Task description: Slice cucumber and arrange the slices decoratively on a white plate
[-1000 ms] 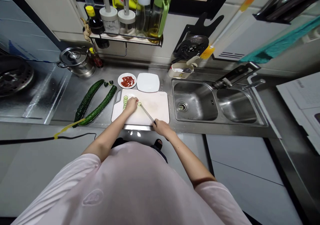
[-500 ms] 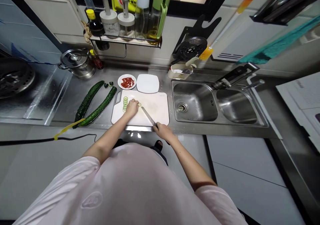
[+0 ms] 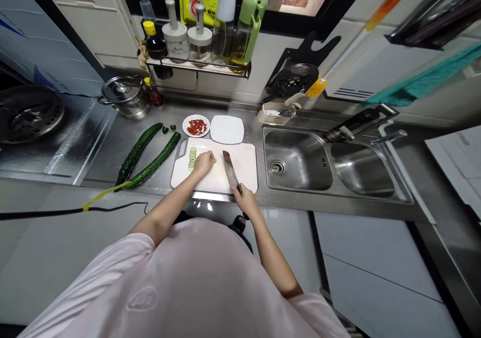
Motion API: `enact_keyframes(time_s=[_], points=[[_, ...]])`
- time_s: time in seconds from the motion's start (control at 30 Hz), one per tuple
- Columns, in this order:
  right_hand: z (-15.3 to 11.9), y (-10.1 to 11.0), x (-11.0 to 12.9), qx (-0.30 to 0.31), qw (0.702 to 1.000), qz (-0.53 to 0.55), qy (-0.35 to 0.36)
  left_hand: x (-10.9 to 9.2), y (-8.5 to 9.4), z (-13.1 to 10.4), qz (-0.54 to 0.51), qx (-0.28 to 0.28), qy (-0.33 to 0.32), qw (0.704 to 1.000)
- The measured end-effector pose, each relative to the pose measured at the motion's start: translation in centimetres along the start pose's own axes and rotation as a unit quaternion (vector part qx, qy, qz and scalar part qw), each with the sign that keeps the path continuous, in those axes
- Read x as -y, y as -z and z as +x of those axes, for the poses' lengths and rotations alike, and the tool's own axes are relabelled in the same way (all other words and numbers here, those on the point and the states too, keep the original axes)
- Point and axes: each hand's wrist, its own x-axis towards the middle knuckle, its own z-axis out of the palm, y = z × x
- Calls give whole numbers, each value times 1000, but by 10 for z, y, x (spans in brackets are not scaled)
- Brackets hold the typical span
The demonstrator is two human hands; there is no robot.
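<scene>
My right hand (image 3: 245, 200) is closed round the black handle of a kitchen knife (image 3: 229, 169), whose broad blade lies turned partly flat over the white cutting board (image 3: 244, 160). On the board my left hand (image 3: 205, 163) is closed, with a small green-edged cucumber slice (image 3: 214, 161) showing at its fingertips; how firmly it is gripped is hidden. Left of that hand, a row of overlapping cucumber slices (image 3: 192, 158) lies along the board. Two long whole-looking cucumbers (image 3: 137, 150) rest on the steel counter to the left, with small cut-off ends (image 3: 165, 130) near their tips.
Behind the board stand a plate of chopped red pieces (image 3: 185, 127) and a white square plate (image 3: 227, 129). A double sink (image 3: 296, 152) is at the right. A lidded pot (image 3: 126, 97) stands back left, below a rack (image 3: 199, 68) of bottles and jars.
The knife has come away from the left fingertips toward the right, and its blade has turned to show its broad side. The camera view has shifted slightly.
</scene>
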Motion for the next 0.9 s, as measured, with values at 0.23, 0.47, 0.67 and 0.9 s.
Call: enact_keyframes(time_s=[0.23, 0.47, 0.67, 0.9], points=[[10, -5, -7, -26, 1000, 4, 5, 11, 7, -42, -66, -10, 23, 997], [13, -8, -10, -29, 1000, 1, 7, 54, 26, -74, -30, -73, 106, 991], [16, -9, -9, -46, 999, 13, 13, 67, 37, -71, -6, -88, 136, 987], [26, 4, -21, -72, 994, 58, -55, 69, 37, -72, 31, -78, 122, 989]])
